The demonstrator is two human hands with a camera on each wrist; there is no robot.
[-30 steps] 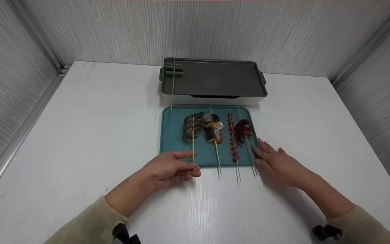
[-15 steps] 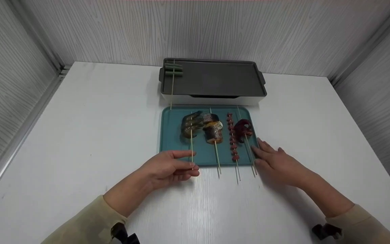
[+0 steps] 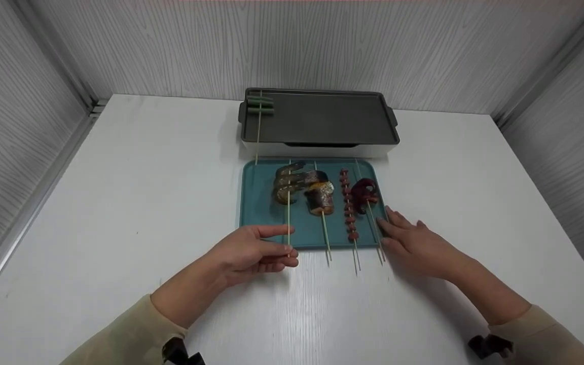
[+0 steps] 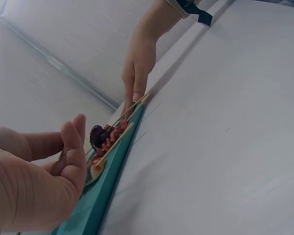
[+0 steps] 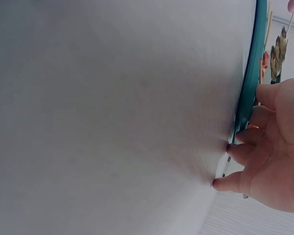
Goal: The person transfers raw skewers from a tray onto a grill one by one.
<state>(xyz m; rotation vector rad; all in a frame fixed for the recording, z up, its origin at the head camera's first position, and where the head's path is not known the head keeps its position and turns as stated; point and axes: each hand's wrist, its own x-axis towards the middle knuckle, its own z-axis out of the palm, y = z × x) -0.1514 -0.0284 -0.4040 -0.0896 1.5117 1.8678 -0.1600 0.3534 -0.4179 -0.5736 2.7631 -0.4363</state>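
Observation:
My left hand [image 3: 251, 253] pinches the bare stick of a shrimp skewer [image 3: 288, 183] over the left part of a teal tray [image 3: 254, 213]. In the right wrist view the shrimp skewer [image 5: 278, 54] shows tilted, above the tray's rim. Fingers fairly straight, my right hand [image 3: 416, 248] touches the tray's right edge. On the tray, from left to right, lie a skewer of thick browned chunks [image 3: 319, 195], a skewer of small red pieces [image 3: 348, 208] and a dark red octopus-like skewer [image 3: 364, 195]. The shrimp partly cover the browned chunks in the head view.
Behind the tray stands a dark flat griddle [image 3: 322, 119] on a white base. A skewer of green pieces [image 3: 260, 105] lies at its left end, its stick reaching over the front edge. Grey wood-grain walls [image 3: 292, 45] enclose the white table [image 3: 170, 152].
The shrimp skewer first shifts slightly left, then its shrimp end rises away from me in the head view. My left hand stays almost in place; the right hand has not moved.

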